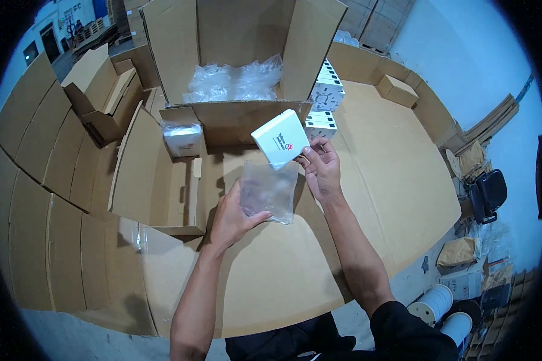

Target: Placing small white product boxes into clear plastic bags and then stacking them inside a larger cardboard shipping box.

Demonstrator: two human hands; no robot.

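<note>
Nearest, the left forearm rises from the lower edge and leans a little to the right, while the right forearm comes out of a dark sleeve (409, 331) and slants up to the left, so that both hands meet over the cardboard-covered table (271, 283). The left hand (230, 215) pinches a clear plastic bag (270, 192) at its lower left, thumb laid across the front and the other fingers mostly hidden behind; the limp film could crease or slip, since only that side is gripped. Just beyond it, the right hand (322, 171), wrist bent inward, pinches a flat white box (278, 137) near its lower right corner between thumb and fingers. The box is tilted above the bag, its lowest corner overlapping the bag's upper edge; whether it is inside the mouth, I cannot tell. Held so near one corner, it could twist or drop, and a sharp corner could snag or tear the film. Farther left, an open carton (140, 174) contains a bagged white box (182, 139) in its far end. Behind stands a taller carton (241, 30) with crumpled clear plastic (235, 81) inside, patterned white boxes (326, 90) stacked beside it.
</note>
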